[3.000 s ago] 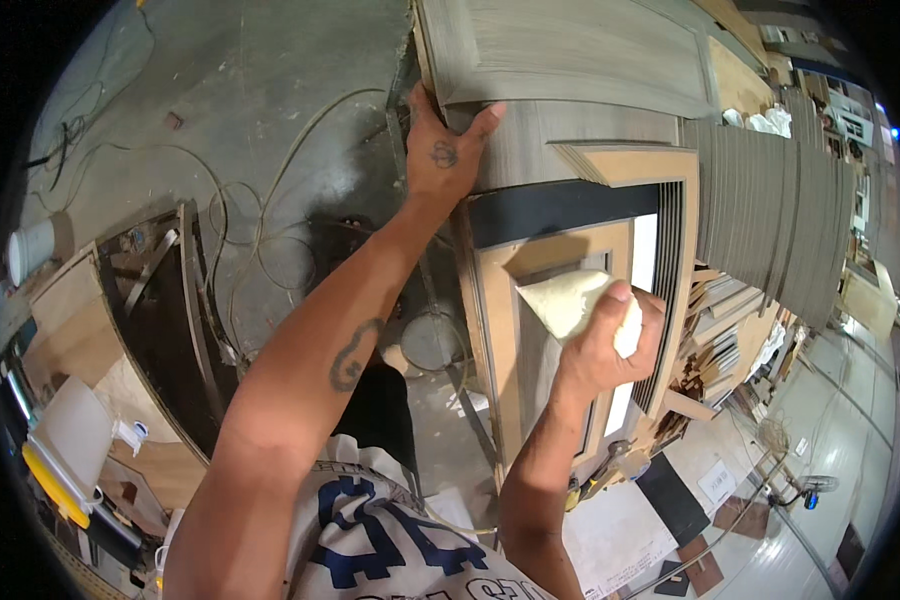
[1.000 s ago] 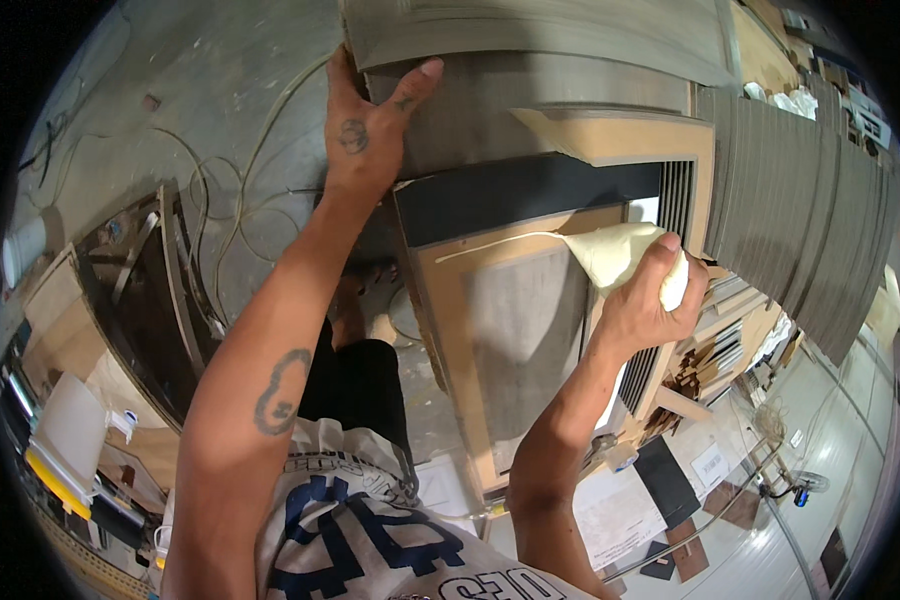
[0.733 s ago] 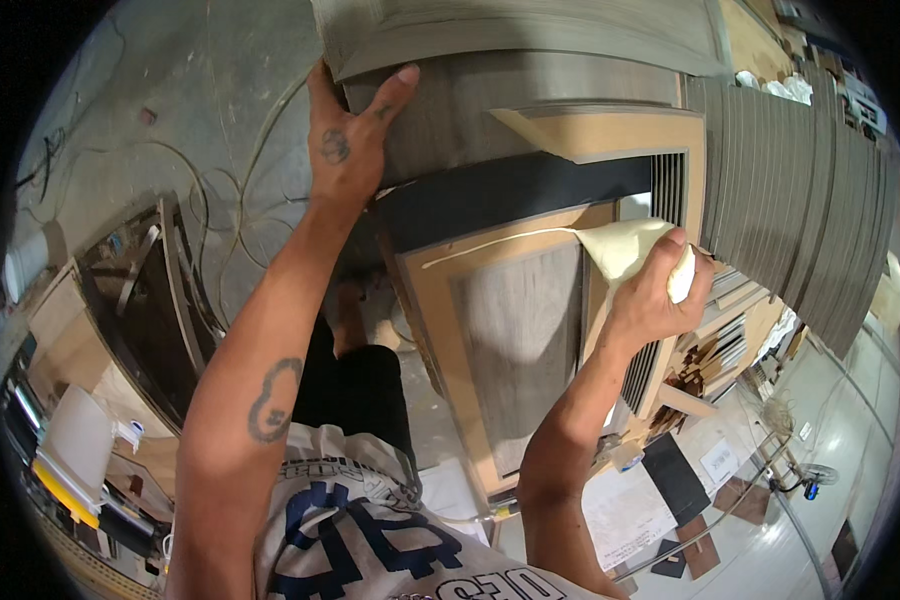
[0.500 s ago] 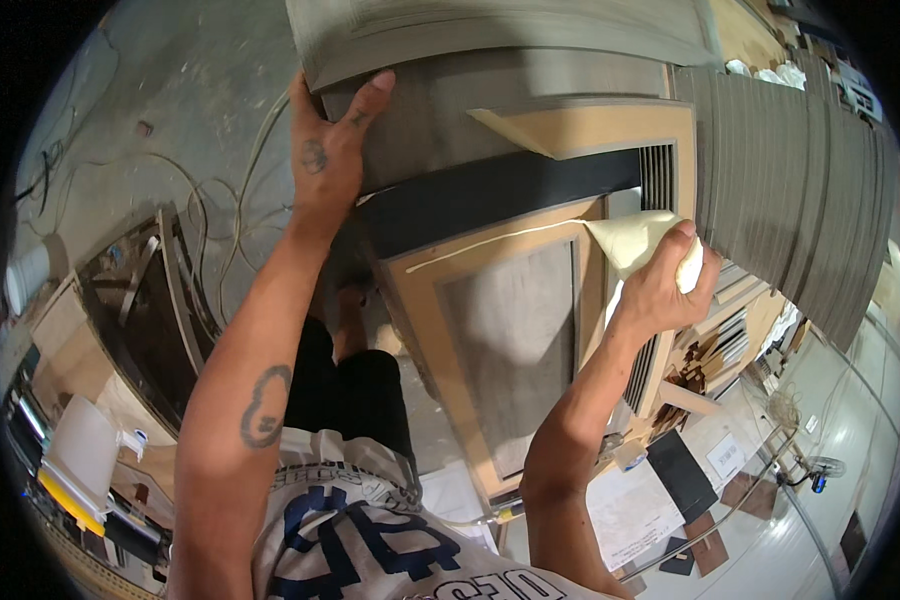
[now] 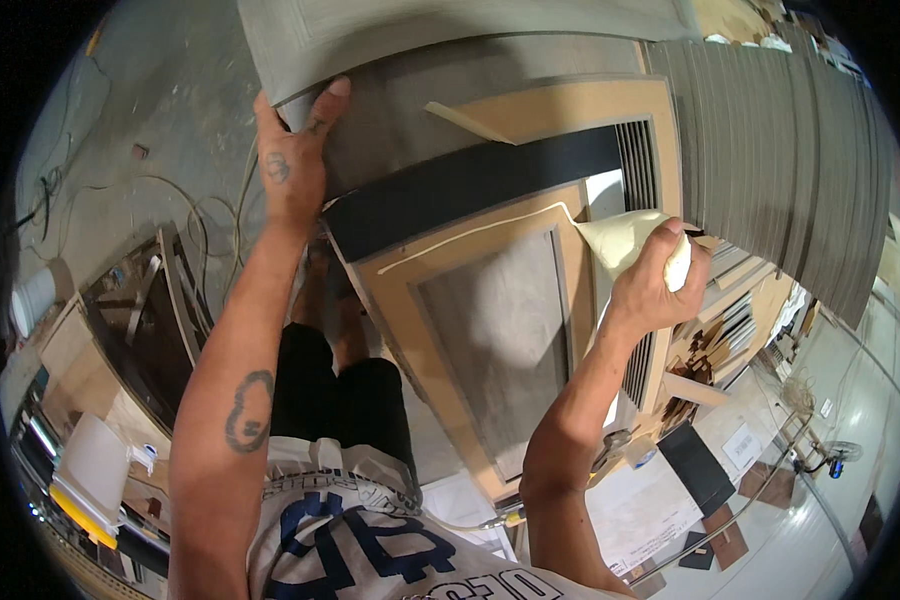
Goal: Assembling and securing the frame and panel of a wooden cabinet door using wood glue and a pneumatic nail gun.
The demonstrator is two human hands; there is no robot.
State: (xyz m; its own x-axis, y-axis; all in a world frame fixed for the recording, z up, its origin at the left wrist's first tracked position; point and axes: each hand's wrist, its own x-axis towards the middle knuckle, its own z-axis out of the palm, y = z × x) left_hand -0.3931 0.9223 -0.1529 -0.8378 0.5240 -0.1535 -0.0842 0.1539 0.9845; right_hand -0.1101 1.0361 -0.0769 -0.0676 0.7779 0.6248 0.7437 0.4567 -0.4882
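Note:
A soft pale-yellow bag of glue (image 5: 618, 240) is squeezed in my right hand (image 5: 660, 275), its fingers wrapped round the bunched end. The narrow tip points left, at the far right corner of a tan-framed cabinet door (image 5: 425, 300) with a grey inset panel. From that tip a cream glue bead (image 5: 480, 232) runs along the door's far rail to near its left corner. My left hand (image 5: 295, 170) grips the near left corner of a grey panel (image 5: 450, 22), thumb on the near edge and fingers round the side.
Beyond the door lie a black strip (image 5: 470, 180) and another tan frame (image 5: 570, 100) with a loose tan strip (image 5: 470, 124). A long row of grey slats (image 5: 770, 170) stands at right. Wood offcuts (image 5: 705, 345) fill a space below it. A hose (image 5: 200, 205) loops over the floor at left.
The glue bead now bends round the door's far right corner, and the bag's tip has shifted slightly toward me along it. The whole view has shifted a little; my left hand keeps its grip.

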